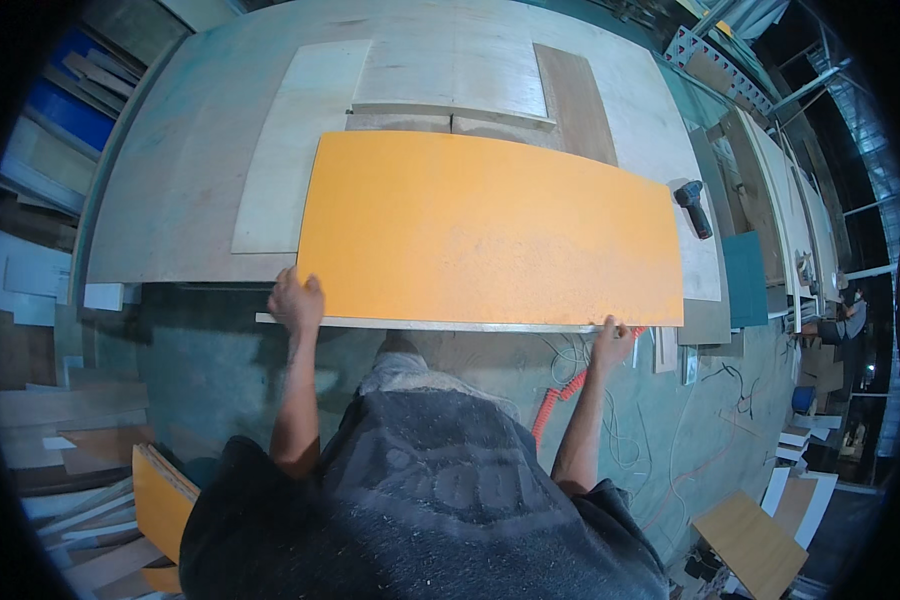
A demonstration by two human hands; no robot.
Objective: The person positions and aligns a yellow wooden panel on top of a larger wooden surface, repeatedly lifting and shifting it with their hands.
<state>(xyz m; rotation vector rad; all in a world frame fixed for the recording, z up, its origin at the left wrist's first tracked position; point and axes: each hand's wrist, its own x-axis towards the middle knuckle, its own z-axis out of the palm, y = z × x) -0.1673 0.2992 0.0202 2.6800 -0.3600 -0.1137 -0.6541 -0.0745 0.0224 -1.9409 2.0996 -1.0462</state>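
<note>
A large rectangular orange board (490, 230) lies over the near side of the worktable, its front edge close to my body. My left hand (297, 300) is closed on the board's near left corner, thumb side uppermost. Toward the near right corner, my right hand (612, 342) grips the front edge with its fingertips. A thin pale strip (420, 324) runs along below that front edge and sticks out past the board at the left; whether it is joined to the board, I cannot tell. The undersides of both grips are hidden.
The big worktable (170, 200) carries a pale panel (280, 170), a brown panel (575, 100) and a crosswise strip (450, 112). A cordless power tool (693, 208) lies right of the board. A coiled red hose (545, 410) and cables trail on the floor. Offcuts (80, 410) pile up left.
</note>
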